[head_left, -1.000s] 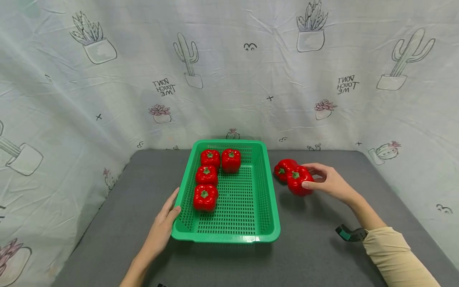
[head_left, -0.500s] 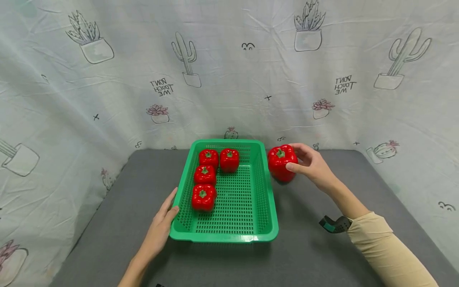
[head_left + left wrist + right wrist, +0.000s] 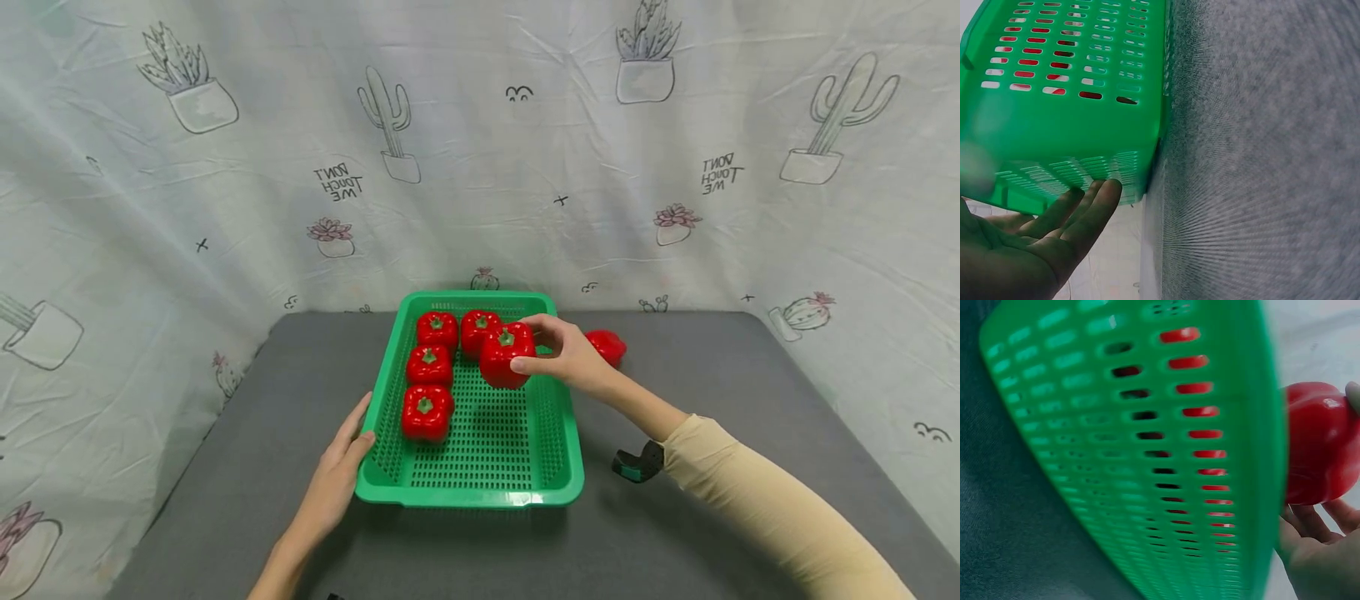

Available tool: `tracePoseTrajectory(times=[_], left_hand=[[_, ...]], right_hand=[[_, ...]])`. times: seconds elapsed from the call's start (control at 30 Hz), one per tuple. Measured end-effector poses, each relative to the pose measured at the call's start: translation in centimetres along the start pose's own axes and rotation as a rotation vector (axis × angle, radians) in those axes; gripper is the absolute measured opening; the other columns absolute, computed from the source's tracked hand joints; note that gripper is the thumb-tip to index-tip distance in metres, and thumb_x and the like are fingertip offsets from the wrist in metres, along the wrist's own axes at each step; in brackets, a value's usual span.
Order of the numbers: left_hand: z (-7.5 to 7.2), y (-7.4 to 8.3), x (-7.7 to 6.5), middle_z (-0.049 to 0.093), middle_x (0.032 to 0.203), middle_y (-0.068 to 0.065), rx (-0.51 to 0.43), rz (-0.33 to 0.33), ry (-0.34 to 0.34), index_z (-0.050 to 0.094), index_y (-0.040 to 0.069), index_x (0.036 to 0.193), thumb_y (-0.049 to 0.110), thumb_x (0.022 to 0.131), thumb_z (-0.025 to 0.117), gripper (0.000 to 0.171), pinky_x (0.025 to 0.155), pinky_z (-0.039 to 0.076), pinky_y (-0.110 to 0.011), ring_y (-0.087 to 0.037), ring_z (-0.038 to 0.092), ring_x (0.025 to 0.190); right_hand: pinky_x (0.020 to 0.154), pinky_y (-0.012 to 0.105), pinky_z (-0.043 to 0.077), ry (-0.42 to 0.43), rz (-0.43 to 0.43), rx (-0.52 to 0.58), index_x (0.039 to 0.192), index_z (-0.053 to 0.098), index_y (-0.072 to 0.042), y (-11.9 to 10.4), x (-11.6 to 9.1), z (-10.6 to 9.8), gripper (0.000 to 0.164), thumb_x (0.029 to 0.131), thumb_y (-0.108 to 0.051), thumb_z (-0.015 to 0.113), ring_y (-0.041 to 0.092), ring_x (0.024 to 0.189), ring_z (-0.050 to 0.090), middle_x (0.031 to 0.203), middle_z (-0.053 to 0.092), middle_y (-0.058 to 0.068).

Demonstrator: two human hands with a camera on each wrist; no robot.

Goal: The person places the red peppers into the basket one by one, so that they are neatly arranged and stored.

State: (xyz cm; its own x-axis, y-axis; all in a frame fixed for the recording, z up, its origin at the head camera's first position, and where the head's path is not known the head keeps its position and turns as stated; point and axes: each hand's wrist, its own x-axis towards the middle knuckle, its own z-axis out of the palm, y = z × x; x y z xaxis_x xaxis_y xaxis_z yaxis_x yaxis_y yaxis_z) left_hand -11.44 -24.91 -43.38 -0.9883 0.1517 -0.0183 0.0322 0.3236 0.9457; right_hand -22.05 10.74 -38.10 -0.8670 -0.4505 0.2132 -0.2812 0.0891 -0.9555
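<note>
My right hand (image 3: 558,354) grips a red bell pepper (image 3: 506,357) from its right side, thumb in front, and holds it above the green basket (image 3: 510,498). In the right wrist view this pepper (image 3: 1319,444) shows past the basket rim, the hand below it. Inside the basket, several red bell peppers (image 3: 426,414) stand stem up along the left side and far end. My left hand (image 3: 337,475) rests at the basket's left side. Its fairly straight fingers (image 3: 1091,219) lie along the outer wall in the left wrist view.
One more red bell pepper (image 3: 606,347) lies on the grey table (image 3: 660,533) right of the basket, partly behind the right hand. A patterned cloth (image 3: 480,167) hangs behind the table. A dark strap device (image 3: 639,462) sits at the right wrist.
My right hand has lifted the bell pepper off the right side of the table and carried it left over the basket. The left hand has stayed at the basket's side.
</note>
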Motion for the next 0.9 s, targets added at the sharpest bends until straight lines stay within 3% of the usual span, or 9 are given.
tracePoseTrajectory(times=[0.13, 0.47, 0.67, 0.9], left_hand=[[0.0, 0.1, 0.0, 0.024, 0.158, -0.003, 0.003, -0.003, -0.001, 0.02, 0.029, 0.158, 0.036, 0.106, 0.043, 0.057, 0.101, 0.036, -0.038, -0.023, 0.033, 0.136], [-0.1, 0.1, 0.0, 0.024, 0.158, -0.004, -0.015, 0.018, -0.004, 0.02, 0.026, 0.158, 0.036, 0.107, 0.043, 0.057, 0.095, 0.038, -0.023, -0.024, 0.034, 0.136], [-0.1, 0.3, 0.0, 0.023, 0.158, -0.002, -0.018, 0.014, -0.004, 0.02, 0.026, 0.158, 0.036, 0.107, 0.043, 0.058, 0.096, 0.035, -0.02, -0.023, 0.029, 0.138], [-0.2, 0.3, -0.2, 0.025, 0.158, -0.002, -0.032, 0.013, -0.006, 0.021, 0.026, 0.158, 0.034, 0.107, 0.044, 0.057, 0.096, 0.035, -0.019, -0.022, 0.03, 0.138]], right_hand=[[0.085, 0.039, 0.052, 0.002, 0.06, -0.07, 0.13, 0.057, -0.007, 1.0, 0.9, 0.6, 0.053, 0.084, -0.022, 0.08, 0.028, 0.106, 0.059, 0.118, 0.062, 0.009], [0.082, 0.039, 0.052, -0.076, 0.188, -0.269, 0.134, 0.055, -0.013, 1.4, 3.2, 1.3, 0.069, 0.078, -0.041, 0.084, 0.022, 0.111, 0.056, 0.124, 0.058, -0.001], [0.088, 0.04, 0.05, -0.125, 0.247, -0.32, 0.137, 0.054, -0.013, 1.5, 3.9, 0.9, 0.075, 0.076, -0.043, 0.085, 0.028, 0.119, 0.052, 0.134, 0.052, 0.0], [0.09, 0.04, 0.049, -0.2, 0.291, -0.287, 0.14, 0.052, -0.009, 1.4, 4.4, 1.1, 0.077, 0.077, -0.036, 0.086, 0.029, 0.123, 0.05, 0.137, 0.05, 0.003]])
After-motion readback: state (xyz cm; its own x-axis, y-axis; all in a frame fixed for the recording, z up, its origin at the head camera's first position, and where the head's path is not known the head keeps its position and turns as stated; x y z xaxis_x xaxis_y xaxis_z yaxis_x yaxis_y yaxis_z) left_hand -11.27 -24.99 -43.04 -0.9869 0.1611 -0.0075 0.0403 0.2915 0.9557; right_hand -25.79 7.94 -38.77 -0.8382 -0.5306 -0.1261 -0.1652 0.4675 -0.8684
